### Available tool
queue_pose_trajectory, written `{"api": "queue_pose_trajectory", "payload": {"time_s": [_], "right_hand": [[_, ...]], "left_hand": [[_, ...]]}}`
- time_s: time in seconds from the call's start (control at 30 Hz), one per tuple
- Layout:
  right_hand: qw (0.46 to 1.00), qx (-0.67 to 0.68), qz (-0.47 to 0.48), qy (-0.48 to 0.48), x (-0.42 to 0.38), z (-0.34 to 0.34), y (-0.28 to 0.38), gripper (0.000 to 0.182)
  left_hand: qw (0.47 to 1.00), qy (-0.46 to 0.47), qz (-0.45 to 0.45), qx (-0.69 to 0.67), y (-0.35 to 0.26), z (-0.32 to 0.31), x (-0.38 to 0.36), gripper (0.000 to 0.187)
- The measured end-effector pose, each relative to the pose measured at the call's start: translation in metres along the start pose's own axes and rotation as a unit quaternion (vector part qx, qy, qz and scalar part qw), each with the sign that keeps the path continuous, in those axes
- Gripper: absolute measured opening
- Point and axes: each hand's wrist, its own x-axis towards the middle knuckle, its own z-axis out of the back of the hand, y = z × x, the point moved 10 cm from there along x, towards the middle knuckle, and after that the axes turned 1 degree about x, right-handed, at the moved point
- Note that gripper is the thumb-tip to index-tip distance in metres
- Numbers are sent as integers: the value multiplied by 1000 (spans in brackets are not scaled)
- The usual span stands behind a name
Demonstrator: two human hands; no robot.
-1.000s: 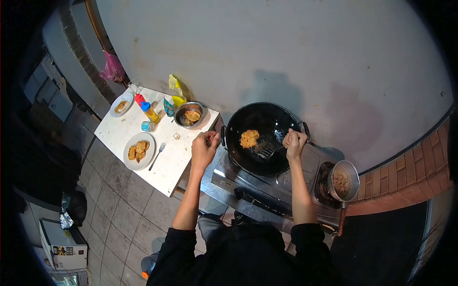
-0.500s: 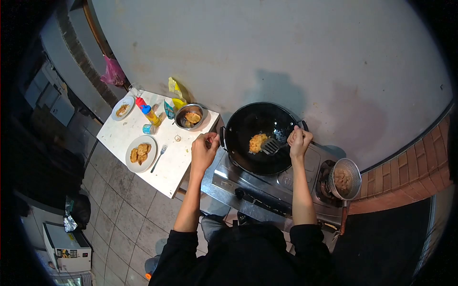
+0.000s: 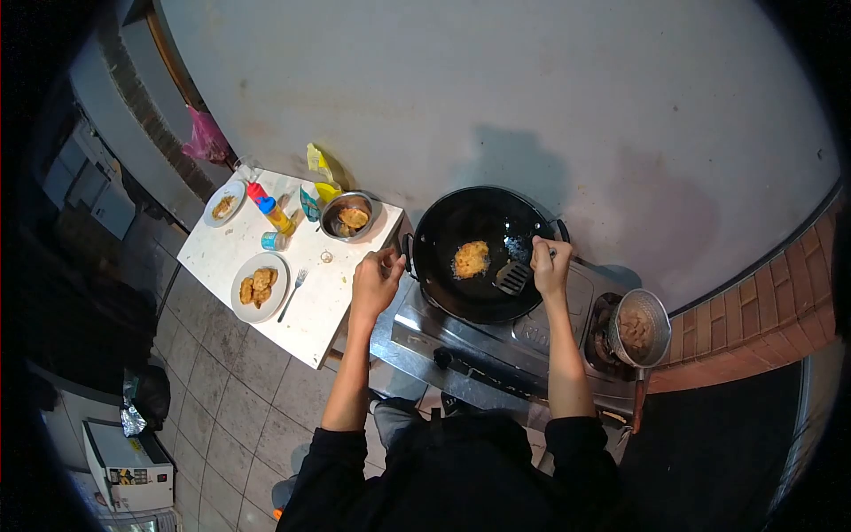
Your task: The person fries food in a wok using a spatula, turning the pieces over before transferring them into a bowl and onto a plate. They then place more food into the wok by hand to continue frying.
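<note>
My right hand (image 3: 552, 269) is closed around the handle of a black slotted spatula (image 3: 512, 278), whose blade rests low inside the wok. A golden fried piece of food (image 3: 471, 260) lies in the oil, left of the blade and apart from it. The black wok (image 3: 483, 306) sits on the stove. At its left side, my left hand (image 3: 376, 282) has its fingers curled in at the wok's left handle (image 3: 408, 254), gripping it; the fingertips are partly hidden.
A strainer-like pan of food (image 3: 640, 330) stands on the right burner (image 3: 601, 328). On the white table (image 3: 312, 326) are a plate of fried pieces (image 3: 260, 309), a fork (image 3: 293, 294), a metal bowl (image 3: 370, 232), sauce bottles (image 3: 276, 215) and another plate (image 3: 238, 192). A wall rises behind.
The spatula blade has moved away from the fried piece, slightly right and down in the wok. The fried piece sits a little further up and left. My left hand stays by the handle.
</note>
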Motion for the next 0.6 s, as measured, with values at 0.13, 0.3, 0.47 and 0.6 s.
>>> {"api": "queue_pose_trajectory", "payload": {"time_s": [0.13,0.3,0.47,0.6], "right_hand": [[1000,-1,-15,3,1,-7,-12,36],[992,118,-50,-2,5,-14,-29,41],[977,200,-57,-52,1,-8,-34,45],[968,245,-49,27,-3,-25,-28,45]], "left_hand": [[1000,6,6,7,4,-2,3,37],[1000,-13,10,-10,5,2,5,34],[1000,-27,-2,-7,4,8,5,33],[1000,-14,7,-24,10,4,8,31]]}}
